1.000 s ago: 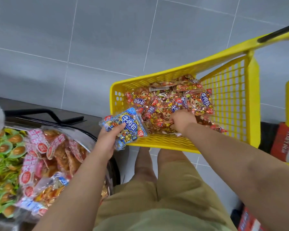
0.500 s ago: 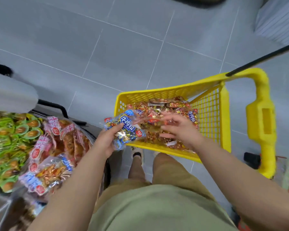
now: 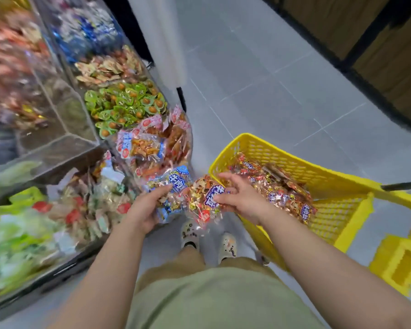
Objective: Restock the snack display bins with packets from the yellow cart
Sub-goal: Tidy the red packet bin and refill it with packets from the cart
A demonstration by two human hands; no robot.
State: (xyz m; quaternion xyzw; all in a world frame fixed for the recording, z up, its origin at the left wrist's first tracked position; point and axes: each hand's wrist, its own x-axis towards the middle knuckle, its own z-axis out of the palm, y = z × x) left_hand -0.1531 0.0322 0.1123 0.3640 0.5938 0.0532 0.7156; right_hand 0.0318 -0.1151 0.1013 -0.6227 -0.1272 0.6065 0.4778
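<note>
The yellow cart (image 3: 301, 160) stands at right on the floor with several red snack packets (image 3: 280, 188) in its basket. My left hand (image 3: 150, 205) grips a blue-labelled packet (image 3: 173, 186) between the cart and the display. My right hand (image 3: 240, 195) holds a red packet (image 3: 204, 200) just outside the cart's near left corner, beside the blue one. The snack display bins (image 3: 138, 138) fill the left side, loaded with packets in orange, green and brown wrappers.
A clear acrylic bin wall (image 3: 57, 129) divides the upper display. Grey tiled floor (image 3: 259, 86) runs ahead between the display and a dark wooden shelf unit (image 3: 375, 48) at top right. My feet in patterned clogs (image 3: 190, 233) stand below the hands.
My right hand has lifted a red packet out of the cart and brought it left beside the blue packet. My view has swung left and up, showing more of the display.
</note>
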